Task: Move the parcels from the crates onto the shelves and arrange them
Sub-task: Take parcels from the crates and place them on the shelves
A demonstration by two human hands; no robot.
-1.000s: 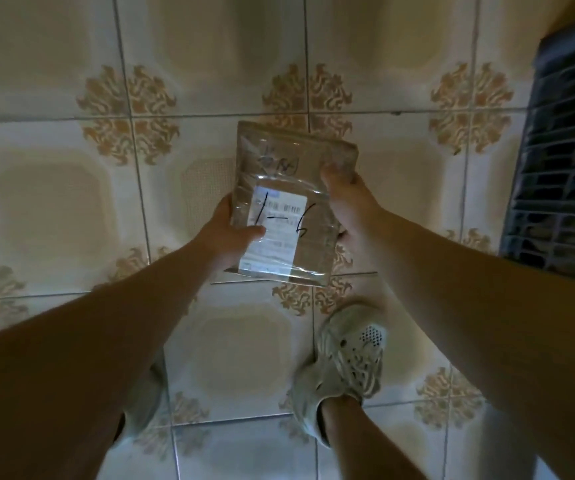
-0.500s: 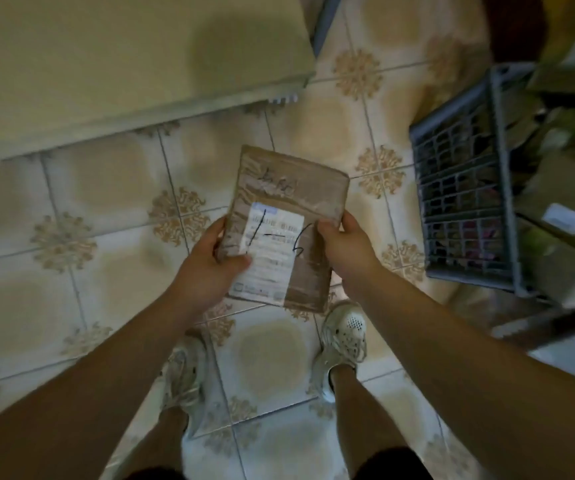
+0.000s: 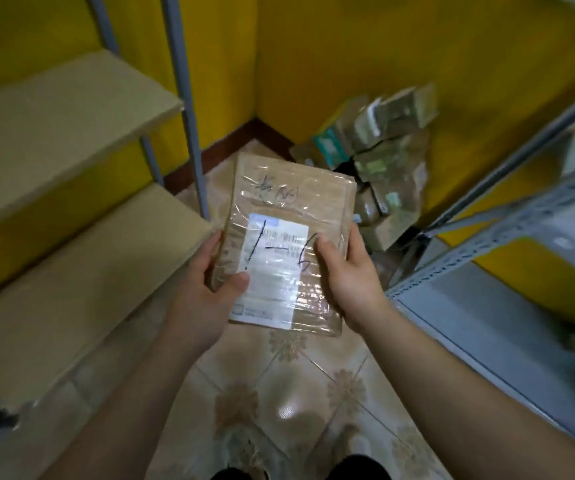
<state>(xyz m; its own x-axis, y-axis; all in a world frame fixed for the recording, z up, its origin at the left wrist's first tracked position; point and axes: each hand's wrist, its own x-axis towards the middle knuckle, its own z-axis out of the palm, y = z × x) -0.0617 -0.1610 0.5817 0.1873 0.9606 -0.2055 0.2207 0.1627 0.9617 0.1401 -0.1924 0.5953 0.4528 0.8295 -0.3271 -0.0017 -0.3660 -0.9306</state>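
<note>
Brown parcel (image 3: 286, 237) sat label-up btwn your left hand (image 3: 203, 296) & right hand (image 3: 351, 275), fingers (image 3: 235, 284) gripping both edges, prob so you could read "1-6" before picking a shelf (image 3: 71, 278).

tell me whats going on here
A person holds a flat, taped brown parcel above the tiled floor, left grip on its left edge, right grip on its right, thumbs on top. Its white label, hand-marked 1-6, faces up. To the left stand beige shelves, to the right a grey metal shelf, more parcels piled in the corner. It is not yet shelved.
</note>
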